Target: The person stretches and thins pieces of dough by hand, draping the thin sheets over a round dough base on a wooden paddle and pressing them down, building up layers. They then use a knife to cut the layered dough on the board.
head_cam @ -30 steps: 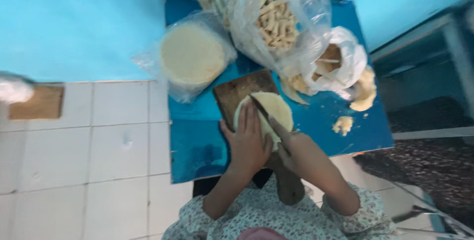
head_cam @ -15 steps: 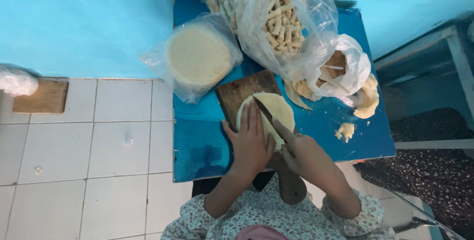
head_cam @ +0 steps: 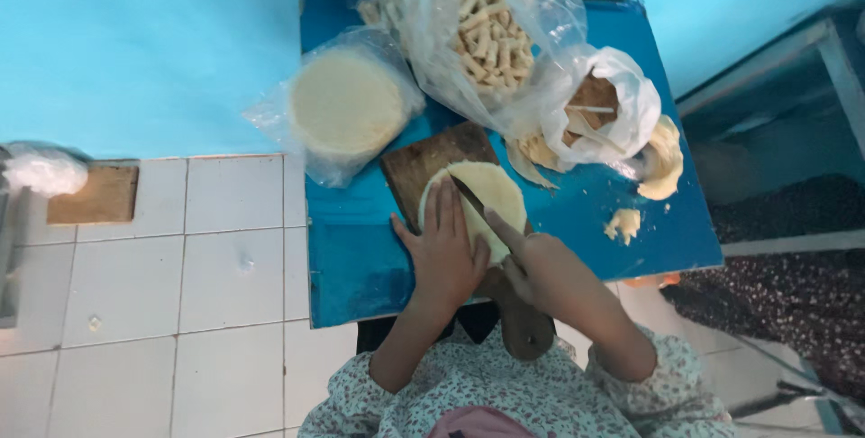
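the left hand (head_cam: 443,253) lies flat and open on the round dough sheet (head_cam: 487,196) on the wooden cutting board (head_cam: 425,168), pinning it steady so the knife (head_cam: 470,201), gripped in the closed right hand (head_cam: 532,267), can slice across it.

The person wears a loose top of pale cloth printed all over with small dark flowers; it fills the near edge of the view, with a patch of pink cloth at the near middle. Its sleeves (head_cam: 651,368) are short and wide, ending about the elbow with a gathered, slightly frilled hem, so both forearms are bare from there out. The left hand (head_cam: 443,253) and the right hand (head_cam: 532,267) are bare too, with no gloves, rings, watch or bracelet that can be made out.
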